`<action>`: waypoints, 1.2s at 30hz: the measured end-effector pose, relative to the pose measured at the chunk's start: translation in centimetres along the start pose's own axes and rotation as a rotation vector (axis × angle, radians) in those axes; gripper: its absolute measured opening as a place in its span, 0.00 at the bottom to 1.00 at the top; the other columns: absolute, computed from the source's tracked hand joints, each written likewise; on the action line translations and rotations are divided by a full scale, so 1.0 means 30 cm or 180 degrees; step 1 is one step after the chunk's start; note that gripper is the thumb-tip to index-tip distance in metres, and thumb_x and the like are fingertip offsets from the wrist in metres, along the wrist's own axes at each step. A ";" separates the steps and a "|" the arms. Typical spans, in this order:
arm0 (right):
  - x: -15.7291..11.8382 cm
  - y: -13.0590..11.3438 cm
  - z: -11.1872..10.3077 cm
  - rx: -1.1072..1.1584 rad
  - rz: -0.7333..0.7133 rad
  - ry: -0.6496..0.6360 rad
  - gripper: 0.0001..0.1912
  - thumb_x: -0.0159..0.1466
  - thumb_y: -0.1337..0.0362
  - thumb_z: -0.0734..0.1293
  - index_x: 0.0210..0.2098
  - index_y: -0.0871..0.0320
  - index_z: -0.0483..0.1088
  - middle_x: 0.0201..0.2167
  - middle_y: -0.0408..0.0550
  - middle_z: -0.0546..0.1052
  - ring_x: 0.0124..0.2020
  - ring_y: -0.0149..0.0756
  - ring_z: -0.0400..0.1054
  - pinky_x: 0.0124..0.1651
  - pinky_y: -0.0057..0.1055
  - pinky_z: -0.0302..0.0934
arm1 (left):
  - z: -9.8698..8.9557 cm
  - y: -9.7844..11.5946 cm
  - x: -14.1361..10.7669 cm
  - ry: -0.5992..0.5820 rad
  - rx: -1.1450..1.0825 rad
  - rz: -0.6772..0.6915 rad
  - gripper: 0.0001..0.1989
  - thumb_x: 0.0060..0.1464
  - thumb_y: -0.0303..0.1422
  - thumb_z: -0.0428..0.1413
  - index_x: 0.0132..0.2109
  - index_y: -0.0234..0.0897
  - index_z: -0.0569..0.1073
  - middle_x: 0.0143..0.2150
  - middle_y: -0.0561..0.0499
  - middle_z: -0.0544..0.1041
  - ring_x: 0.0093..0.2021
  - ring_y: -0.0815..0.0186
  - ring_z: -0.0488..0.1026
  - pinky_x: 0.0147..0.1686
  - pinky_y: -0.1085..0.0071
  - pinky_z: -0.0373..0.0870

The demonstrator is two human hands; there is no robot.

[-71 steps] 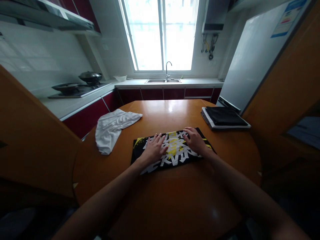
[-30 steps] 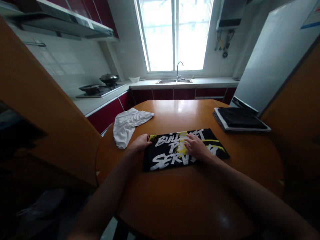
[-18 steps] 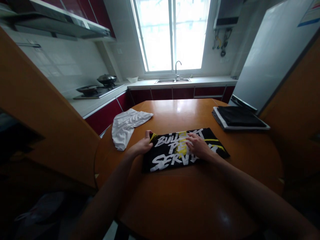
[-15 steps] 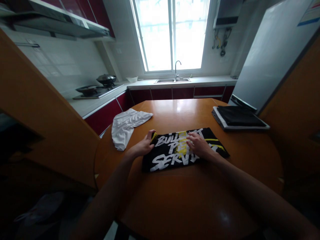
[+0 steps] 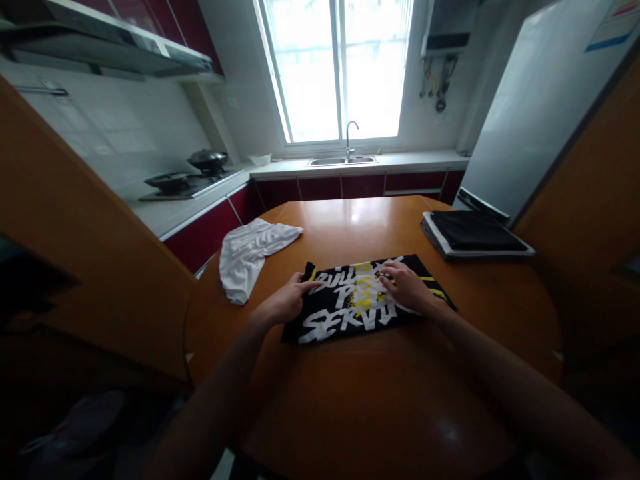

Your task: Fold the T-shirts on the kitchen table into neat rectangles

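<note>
A folded black garment (image 5: 330, 320) with white lettering and yellow marks lies flat on the wooden table (image 5: 360, 400). At its left edge is my left hand (image 5: 287, 300), its index finger stretched over the lettering; a small bit of the black and yellow cloth sticks up beside the fingers. Whether the other fingers pinch the cloth is hard to see. My right hand (image 5: 405, 287) rests on the upper right part of the garment with fingers spread, gripping nothing.
A crumpled white garment (image 5: 245, 257) lies at the table's left. On the right is a stack of folded dark and white cloths (image 5: 475, 233). Beyond the table are a counter with a sink (image 5: 343, 161) and a stove with pans (image 5: 207, 160).
My left index finger has come down and stretched rightward over the lettering, and the garment's upper left corner now sticks up. My right hand stays almost where it was. The view has shifted slightly.
</note>
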State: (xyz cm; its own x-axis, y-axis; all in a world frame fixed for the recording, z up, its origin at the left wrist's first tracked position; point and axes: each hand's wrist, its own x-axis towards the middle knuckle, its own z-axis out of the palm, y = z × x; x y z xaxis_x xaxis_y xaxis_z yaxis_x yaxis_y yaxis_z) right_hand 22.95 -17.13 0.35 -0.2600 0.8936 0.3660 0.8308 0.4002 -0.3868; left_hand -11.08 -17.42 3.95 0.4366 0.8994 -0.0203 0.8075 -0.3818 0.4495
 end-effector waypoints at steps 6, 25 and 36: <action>-0.001 0.005 -0.005 -0.0014 0.0033 -0.0050 0.15 0.69 0.60 0.62 0.47 0.59 0.77 0.55 0.58 0.74 0.56 0.46 0.68 0.61 0.41 0.60 | -0.024 -0.027 0.032 0.0459 0.0049 -0.0355 0.27 0.50 0.33 0.53 0.58 0.34 0.75 0.55 0.41 0.70 0.56 0.53 0.71 0.60 0.64 0.66; -0.052 -0.055 0.054 -0.0030 -0.0398 -0.1048 0.32 0.66 0.48 0.65 0.67 0.52 0.63 0.71 0.56 0.56 0.72 0.55 0.44 0.70 0.57 0.40 | -0.079 -0.220 0.110 0.0906 -0.0306 -0.0894 0.30 0.41 0.33 0.55 0.55 0.31 0.77 0.54 0.41 0.78 0.55 0.50 0.73 0.56 0.61 0.69; -0.010 -0.081 0.055 0.0776 -0.0226 -0.0109 0.21 0.68 0.56 0.63 0.56 0.61 0.73 0.60 0.60 0.71 0.62 0.47 0.65 0.65 0.44 0.57 | -0.196 -0.091 0.095 0.0888 -0.0291 -0.0285 0.32 0.45 0.36 0.57 0.59 0.33 0.74 0.61 0.41 0.72 0.61 0.50 0.69 0.62 0.60 0.64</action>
State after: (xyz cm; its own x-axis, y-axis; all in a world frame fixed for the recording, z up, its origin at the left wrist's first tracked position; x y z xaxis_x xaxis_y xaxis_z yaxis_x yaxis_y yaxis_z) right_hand 20.20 -18.02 -0.22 -0.3334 0.8661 0.3724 0.6677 0.4958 -0.5553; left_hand -14.37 -12.57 7.92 0.2293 0.9572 0.1768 0.7934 -0.2890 0.5358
